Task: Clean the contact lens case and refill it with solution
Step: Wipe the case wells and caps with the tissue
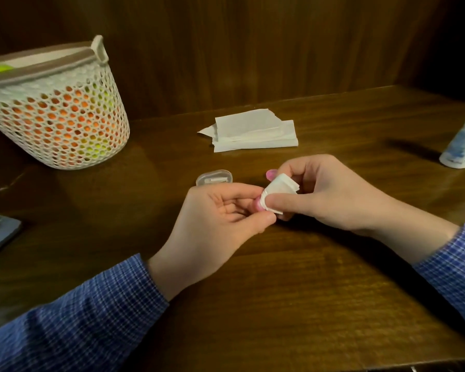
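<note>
The contact lens case (258, 205) sat pinched in the left hand (220, 213). The right hand (325, 191) gripped folded tissue (278, 190), wiping it. Refilling likely needed the solution bottle (461, 146).

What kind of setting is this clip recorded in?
Likely a home desk or dresser: dark wooden tabletop against wood panelling, a mesh basket, folded tissues and a solution bottle.

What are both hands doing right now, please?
Left hand: pinching the small pink case part.
Right hand: gripping a folded white tissue against it.
</note>
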